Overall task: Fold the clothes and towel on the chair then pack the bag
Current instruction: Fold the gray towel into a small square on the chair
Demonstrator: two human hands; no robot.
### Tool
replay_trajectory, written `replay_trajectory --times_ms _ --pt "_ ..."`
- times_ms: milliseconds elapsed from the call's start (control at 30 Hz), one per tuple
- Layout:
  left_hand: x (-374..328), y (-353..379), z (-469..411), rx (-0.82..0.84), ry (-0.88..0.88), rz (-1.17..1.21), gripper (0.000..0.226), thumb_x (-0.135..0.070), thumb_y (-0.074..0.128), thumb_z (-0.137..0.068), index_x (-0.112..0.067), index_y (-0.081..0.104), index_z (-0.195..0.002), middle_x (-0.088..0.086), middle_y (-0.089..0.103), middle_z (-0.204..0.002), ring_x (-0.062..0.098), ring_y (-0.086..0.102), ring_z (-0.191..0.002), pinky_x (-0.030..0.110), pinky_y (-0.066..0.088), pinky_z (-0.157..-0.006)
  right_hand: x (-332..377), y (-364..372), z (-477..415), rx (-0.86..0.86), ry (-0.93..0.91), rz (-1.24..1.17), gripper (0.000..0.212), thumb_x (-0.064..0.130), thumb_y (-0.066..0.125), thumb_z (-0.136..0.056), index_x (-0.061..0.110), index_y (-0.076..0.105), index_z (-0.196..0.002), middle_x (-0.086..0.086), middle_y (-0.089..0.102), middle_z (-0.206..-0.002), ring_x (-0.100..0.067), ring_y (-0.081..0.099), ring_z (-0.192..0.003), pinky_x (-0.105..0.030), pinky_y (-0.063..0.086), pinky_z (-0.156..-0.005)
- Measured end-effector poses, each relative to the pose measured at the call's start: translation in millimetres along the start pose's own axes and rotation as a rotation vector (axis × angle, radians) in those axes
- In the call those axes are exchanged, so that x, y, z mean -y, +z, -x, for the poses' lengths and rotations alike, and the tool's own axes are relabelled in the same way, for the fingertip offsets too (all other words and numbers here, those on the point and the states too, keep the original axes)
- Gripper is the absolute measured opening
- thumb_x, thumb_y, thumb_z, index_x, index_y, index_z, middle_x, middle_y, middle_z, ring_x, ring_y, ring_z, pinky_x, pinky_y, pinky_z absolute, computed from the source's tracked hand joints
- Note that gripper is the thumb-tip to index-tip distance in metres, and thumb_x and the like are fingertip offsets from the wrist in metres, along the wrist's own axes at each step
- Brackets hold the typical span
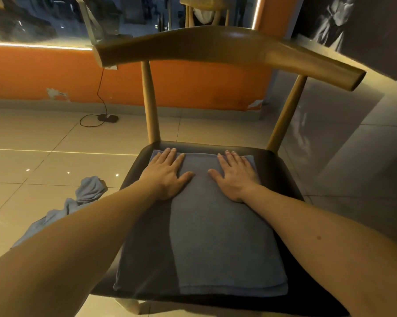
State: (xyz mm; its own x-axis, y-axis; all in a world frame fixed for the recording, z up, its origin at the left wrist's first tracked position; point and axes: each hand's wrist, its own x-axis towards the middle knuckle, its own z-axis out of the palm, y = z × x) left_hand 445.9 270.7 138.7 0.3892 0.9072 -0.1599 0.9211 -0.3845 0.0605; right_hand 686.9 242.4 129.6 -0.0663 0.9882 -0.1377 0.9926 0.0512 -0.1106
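A grey-blue towel [206,236] lies folded flat in layers on the black seat of a wooden chair [282,170]. My left hand [166,173] presses flat on the towel's far left part, fingers straight and pointing to the chair's back. My right hand [235,172] lies flat on the far right part in the same way. A crumpled light blue garment [78,202] lies on the floor left of the chair, partly hidden by my left forearm. No bag is in view.
The chair's curved wooden backrest [227,45] rises beyond my hands. A black cable with a plug block [107,117] lies on the tiled floor by the orange wall. A grey wall stands close on the right.
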Motion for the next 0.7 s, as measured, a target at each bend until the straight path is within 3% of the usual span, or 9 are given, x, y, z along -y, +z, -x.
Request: replay_trajectory --times_ms 100,167,233,300,400,467,567,700 --pt "-3.5 -10.4 6.7 0.027 -0.014 0.012 0.079 -0.071 0.015 -0.101 -0.027 -0.005 -0.164 0.002 -0.011 -0.171 0.021 -0.014 -0.157 0.039 -0.013 -0.122 2.9 -10.2 5.9 0.016 -0.007 -0.021 0.078 0.068 0.012 -0.1 0.024 0.0 -0.162 -0.003 -0.007 -0.17 -0.02 -0.011 -0.155 -0.045 -0.004 -0.126" --pt "-11.2 -20.4 23.6 -0.046 0.006 0.026 0.072 -0.063 0.022 -0.105 -0.025 0.007 -0.165 0.003 -0.003 -0.172 0.021 -0.008 -0.158 0.04 -0.011 -0.124 9.7 -18.8 20.8 -0.054 -0.006 -0.099 0.074 0.063 0.017 -0.103 0.02 0.005 -0.163 -0.004 -0.001 -0.17 -0.02 -0.007 -0.156 -0.042 -0.004 -0.126" --pt "-23.0 -29.0 60.7 -0.123 0.071 0.166 0.065 -0.054 0.034 -0.107 -0.024 0.02 -0.163 0.003 0.007 -0.172 0.02 0.0 -0.158 0.035 -0.009 -0.12 19.7 -25.9 54.0 -0.122 -0.031 -0.191 0.072 0.058 0.024 -0.105 0.017 0.009 -0.162 -0.004 0.002 -0.17 -0.018 -0.004 -0.156 -0.037 -0.003 -0.125" --pt "-31.3 -30.7 112.2 -0.167 0.172 0.31 0.065 -0.057 0.039 -0.104 -0.028 0.026 -0.16 -0.004 0.009 -0.171 0.013 0.0 -0.156 0.033 -0.007 -0.12 27.1 -28.1 103.4 -0.169 -0.07 -0.246 0.072 0.057 0.029 -0.105 0.018 0.011 -0.162 -0.002 0.001 -0.17 -0.016 -0.004 -0.156 -0.034 -0.002 -0.124" --pt "-30.4 -16.1 187.9 -0.121 0.336 0.238 0.086 -0.084 0.026 -0.091 -0.037 0.015 -0.162 -0.015 -0.006 -0.169 0.005 -0.011 -0.154 0.038 -0.006 -0.127 31.0 -24.4 185.6 -0.158 -0.161 -0.222 0.08 0.064 0.027 -0.1 0.02 0.005 -0.163 0.002 -0.01 -0.169 -0.012 -0.015 -0.154 -0.033 -0.004 -0.125" --pt "-22.1 6.2 219.9 -0.056 0.394 0.098 0.098 -0.091 0.024 -0.084 -0.038 0.0 -0.163 -0.016 -0.019 -0.167 0.007 -0.022 -0.154 0.039 -0.013 -0.124 29.2 -11.3 228.5 -0.104 -0.203 -0.115 0.09 0.075 0.025 -0.095 0.023 -0.007 -0.161 0.003 -0.024 -0.165 -0.013 -0.026 -0.151 -0.036 -0.01 -0.124" --pt "-1.5 35.2 239.6 -0.073 0.435 -0.052 0.103 -0.074 0.049 -0.09 -0.034 -0.011 -0.162 -0.01 -0.016 -0.17 0.016 -0.017 -0.156 0.048 -0.004 -0.125 16.1 20.1 258.2 -0.063 -0.269 0.09 0.107 0.082 0.031 -0.086 0.018 -0.011 -0.16 -0.006 -0.026 -0.164 -0.025 -0.023 -0.153 -0.043 -0.009 -0.125" --pt "10.1 35.2 244.7 -0.126 0.46 -0.081 0.1 -0.051 0.07 -0.089 -0.031 0.007 -0.164 -0.001 0.009 -0.171 0.025 0.008 -0.157 0.053 0.014 -0.122 0.5 40.0 267.9 -0.144 -0.272 0.077 0.092 0.067 0.038 -0.094 0.014 0.007 -0.162 -0.006 -0.005 -0.168 -0.025 -0.005 -0.156 -0.044 0.002 -0.124"
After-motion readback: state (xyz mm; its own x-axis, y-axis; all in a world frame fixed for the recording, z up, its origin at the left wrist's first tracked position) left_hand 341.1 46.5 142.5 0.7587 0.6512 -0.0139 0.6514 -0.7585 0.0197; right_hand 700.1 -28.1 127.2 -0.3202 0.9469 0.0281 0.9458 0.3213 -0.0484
